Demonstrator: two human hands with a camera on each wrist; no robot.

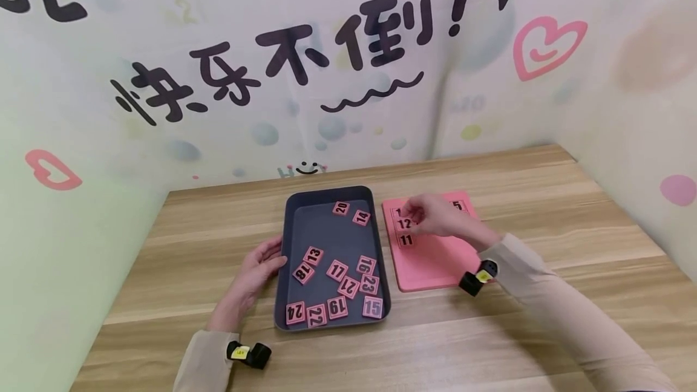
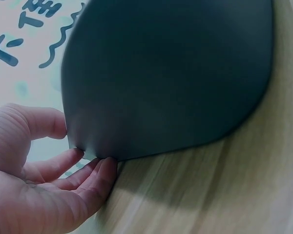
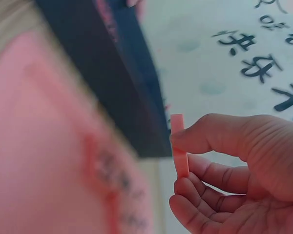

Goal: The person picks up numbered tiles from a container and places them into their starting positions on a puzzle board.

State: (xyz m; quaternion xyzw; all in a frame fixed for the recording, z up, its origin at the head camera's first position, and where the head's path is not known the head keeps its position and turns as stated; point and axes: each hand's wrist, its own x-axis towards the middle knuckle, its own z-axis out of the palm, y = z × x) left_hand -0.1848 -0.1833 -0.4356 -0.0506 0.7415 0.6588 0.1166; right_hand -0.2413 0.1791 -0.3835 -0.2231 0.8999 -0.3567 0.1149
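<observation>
A dark grey rectangular tray (image 1: 332, 231) holds several pink number tiles, among them 20, 14, 13 and 24. At its left side my left hand (image 1: 264, 265) grips the edge, thumb at the rim and fingers against the outer wall; the left wrist view shows that wall (image 2: 176, 83) close up. My right hand (image 1: 435, 215) is over the upper left of a pink board (image 1: 435, 262). Between thumb and fingers it pinches a pink tile (image 3: 179, 146), seen edge-on, its number hidden. Near those fingers, tiles 12 (image 1: 404, 224) and 11 (image 1: 406, 240) lie on the board; the hand covers part of its top row.
The tray and board stand side by side on a wood-grain table (image 1: 218, 216), a narrow gap between them. A printed wall cloth (image 1: 245, 132) rises behind the table's back edge. Tile 15 (image 1: 373, 307) lies in the tray's near right corner.
</observation>
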